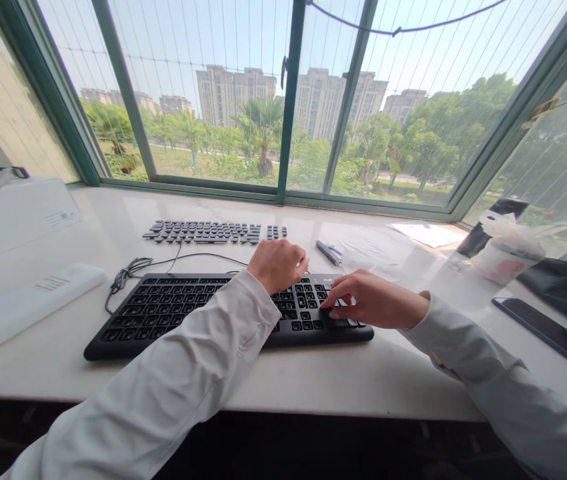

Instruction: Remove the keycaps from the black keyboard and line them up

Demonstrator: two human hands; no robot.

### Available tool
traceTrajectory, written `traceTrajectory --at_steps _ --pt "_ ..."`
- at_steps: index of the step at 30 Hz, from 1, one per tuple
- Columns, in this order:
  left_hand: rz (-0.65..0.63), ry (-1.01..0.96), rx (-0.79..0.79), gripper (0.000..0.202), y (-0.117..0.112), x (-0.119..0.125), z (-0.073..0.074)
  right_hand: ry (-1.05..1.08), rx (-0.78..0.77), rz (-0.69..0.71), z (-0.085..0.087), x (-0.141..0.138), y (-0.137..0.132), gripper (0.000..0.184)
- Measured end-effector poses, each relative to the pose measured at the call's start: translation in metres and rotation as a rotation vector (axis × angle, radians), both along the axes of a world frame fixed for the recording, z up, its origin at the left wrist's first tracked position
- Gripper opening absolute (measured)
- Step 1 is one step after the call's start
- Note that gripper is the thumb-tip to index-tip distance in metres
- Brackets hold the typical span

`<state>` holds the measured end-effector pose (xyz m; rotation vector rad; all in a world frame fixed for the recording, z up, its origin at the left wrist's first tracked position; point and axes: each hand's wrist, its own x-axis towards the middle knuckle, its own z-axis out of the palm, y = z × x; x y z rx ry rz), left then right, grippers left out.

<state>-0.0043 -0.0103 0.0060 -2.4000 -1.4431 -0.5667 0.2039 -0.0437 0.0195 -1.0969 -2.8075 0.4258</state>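
A black keyboard (173,313) lies on the white ledge, with most of its key sockets bare of caps. My left hand (277,263) is curled like a loose fist over the keyboard's far edge, left of the number pad; its fingertips are turned away and whatever they hold is hidden. At the number pad, my right hand (366,299) pinches a small black keycap (324,311) between thumb and fingers, low over the sockets. Loose dark keycaps (203,232) lie in rows behind the keyboard, with a separate small block of keycaps (277,232) on their right.
A coiled black cable (131,270) sits at the keyboard's back left. A grey pen-like tool (328,253) and clear plastic (371,253) lie behind my right hand. To the right are a phone (548,333) and a white container (506,250). A white device (38,303) is left; windows stand behind.
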Motion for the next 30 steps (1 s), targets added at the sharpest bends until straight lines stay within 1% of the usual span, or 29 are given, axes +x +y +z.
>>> traceTrajectory --at_steps 4,10,13,18,20,25,28,30 --pt "-0.001 0.0 -0.005 0.038 0.0 0.0 0.0 -0.054 0.067 -0.037 0.003 -0.006 -0.005 0.019" --pt "-0.01 -0.001 -0.002 0.039 0.0 0.0 -0.001 -0.07 0.108 0.011 -0.001 -0.009 -0.004 0.021" --pt "-0.014 0.0 -0.005 0.039 0.0 0.001 -0.001 -0.068 0.105 0.016 0.0 -0.012 -0.002 0.021" --pt "-0.008 -0.007 -0.019 0.039 -0.002 0.001 0.0 -0.073 -0.03 -0.049 0.008 -0.014 0.006 0.014" --pt "-0.01 -0.006 -0.016 0.039 -0.003 0.001 0.0 -0.063 -0.08 -0.089 0.01 -0.012 0.011 0.014" --pt "-0.023 -0.003 -0.006 0.038 -0.003 0.002 0.0 -0.058 -0.213 -0.172 0.003 -0.006 0.024 0.029" --pt "-0.034 -0.006 -0.01 0.037 -0.003 0.002 -0.001 -0.016 -0.29 -0.18 -0.002 -0.002 0.029 0.031" --pt "-0.039 -0.009 -0.016 0.038 -0.003 0.002 -0.002 0.01 -0.313 -0.166 -0.003 -0.001 0.03 0.03"
